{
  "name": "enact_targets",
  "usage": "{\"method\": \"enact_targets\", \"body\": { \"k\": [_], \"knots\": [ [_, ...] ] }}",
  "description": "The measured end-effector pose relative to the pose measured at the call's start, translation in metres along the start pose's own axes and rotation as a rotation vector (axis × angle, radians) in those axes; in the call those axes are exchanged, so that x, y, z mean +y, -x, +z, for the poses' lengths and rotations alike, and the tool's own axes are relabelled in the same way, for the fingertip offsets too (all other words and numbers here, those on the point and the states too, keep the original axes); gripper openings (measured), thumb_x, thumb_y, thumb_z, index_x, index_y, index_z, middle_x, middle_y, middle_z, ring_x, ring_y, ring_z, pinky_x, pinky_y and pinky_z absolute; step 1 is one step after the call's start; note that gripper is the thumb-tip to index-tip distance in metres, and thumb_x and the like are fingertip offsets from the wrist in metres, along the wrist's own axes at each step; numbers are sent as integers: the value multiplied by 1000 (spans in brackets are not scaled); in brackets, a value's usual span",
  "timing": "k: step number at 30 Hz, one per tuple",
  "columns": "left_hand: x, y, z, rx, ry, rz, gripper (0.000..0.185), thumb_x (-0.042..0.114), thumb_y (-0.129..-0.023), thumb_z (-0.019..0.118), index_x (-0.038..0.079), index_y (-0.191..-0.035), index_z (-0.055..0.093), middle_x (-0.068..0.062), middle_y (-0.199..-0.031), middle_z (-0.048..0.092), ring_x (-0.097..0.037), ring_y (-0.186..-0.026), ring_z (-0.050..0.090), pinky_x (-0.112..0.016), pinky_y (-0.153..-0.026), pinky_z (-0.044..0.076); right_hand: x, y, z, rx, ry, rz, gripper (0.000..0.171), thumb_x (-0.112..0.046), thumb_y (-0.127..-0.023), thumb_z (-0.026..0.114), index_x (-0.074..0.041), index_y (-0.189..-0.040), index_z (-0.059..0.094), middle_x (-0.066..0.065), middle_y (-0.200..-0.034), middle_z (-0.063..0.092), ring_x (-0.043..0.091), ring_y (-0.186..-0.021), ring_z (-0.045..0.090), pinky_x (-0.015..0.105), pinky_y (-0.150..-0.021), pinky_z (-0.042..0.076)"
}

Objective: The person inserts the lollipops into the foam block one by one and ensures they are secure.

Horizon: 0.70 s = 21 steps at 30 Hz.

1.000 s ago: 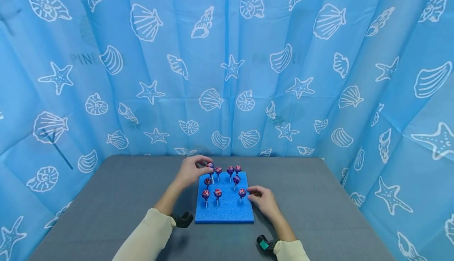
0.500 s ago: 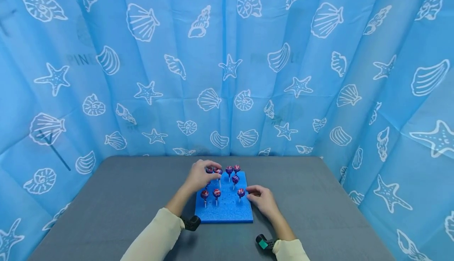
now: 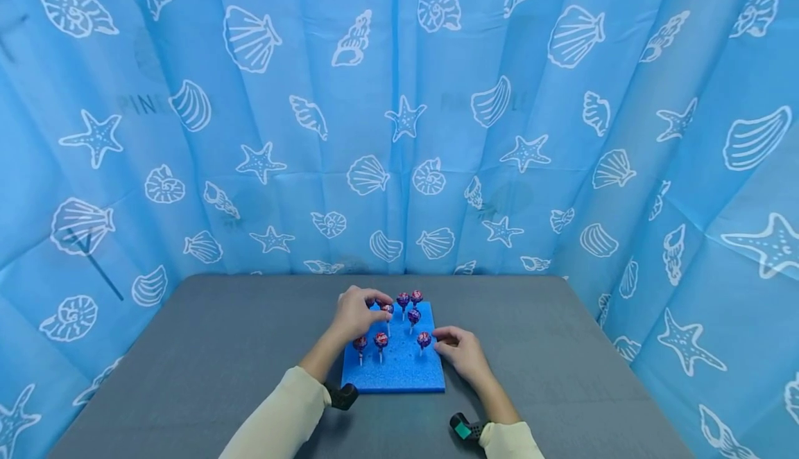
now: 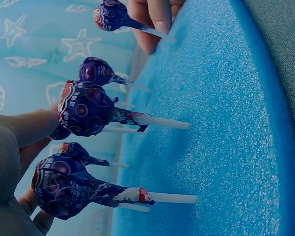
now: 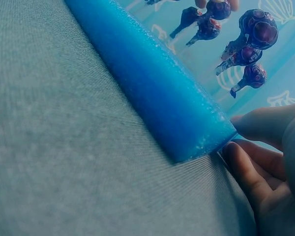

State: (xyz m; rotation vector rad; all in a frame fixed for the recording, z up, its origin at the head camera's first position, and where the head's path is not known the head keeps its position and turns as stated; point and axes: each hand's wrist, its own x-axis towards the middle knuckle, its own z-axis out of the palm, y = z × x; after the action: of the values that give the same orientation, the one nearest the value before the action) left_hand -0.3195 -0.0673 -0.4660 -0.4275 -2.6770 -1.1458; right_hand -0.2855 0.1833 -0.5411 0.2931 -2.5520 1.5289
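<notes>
Shell-and-starfish blue curtains are enclosing the grey counter on three sides, and we are looking down at a blue foam block sitting near its middle. Purple-wrapped lollipops are standing in the foam on white sticks, in rows running from the near side to the far side.

We are working at the far left of the block. Our left hand is curling over the lollipops there, fingertips drawn together around the head of one lollipop; the pinch looks closed on it, though the stick's seat in the foam is hidden from the head view. The left wrist view is showing two lollipops close to the palm, sticks planted in the foam.

Our right hand is resting on the counter, fingers relaxed and touching the block's right edge, holding nothing.

We are judging this as the moving of one lollipop among the holes, pulling or planting we cannot tell. The next move is calling for a straight travel along the stick's axis, with the right hand bracing the foam so that neighbouring sticks are not being tipped.
</notes>
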Motion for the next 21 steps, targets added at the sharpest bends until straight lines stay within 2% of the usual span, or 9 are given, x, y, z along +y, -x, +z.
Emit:
{"method": "enact_targets", "body": {
  "k": [7, 13, 21],
  "knots": [
    [-2, 0, 4, 10, 2, -1, 17, 25, -79, 82, 25, -96, 77, 4, -100, 66, -26, -105, 53, -55, -96, 34, 0, 1, 0, -10, 20, -5, 18, -3, -89, 68, -6, -106, 71, 3, -99, 68, 18, -88, 62, 32, -78, 52],
    [0, 1, 3, -12, -19, -35, 17, 27, -79, 82, 27, -96, 77, 4, -102, 65, -24, -106, 50, -51, -93, 37, -2, 0, 0, -12, 20, 11, 18, -2, -89, 68, -8, -106, 71, 2, -99, 68, 18, -89, 62, 32, -79, 51],
    [3, 1, 1, -42, -81, -14, 14, 27, -80, 81, 26, -94, 77, 3, -102, 67, -22, -104, 48, -47, -88, 37, -3, 0, 0, -1, 21, 27, 18, -1, -89, 68, -8, -105, 71, 2, -99, 68, 17, -88, 61, 31, -78, 51]
  ]
}}
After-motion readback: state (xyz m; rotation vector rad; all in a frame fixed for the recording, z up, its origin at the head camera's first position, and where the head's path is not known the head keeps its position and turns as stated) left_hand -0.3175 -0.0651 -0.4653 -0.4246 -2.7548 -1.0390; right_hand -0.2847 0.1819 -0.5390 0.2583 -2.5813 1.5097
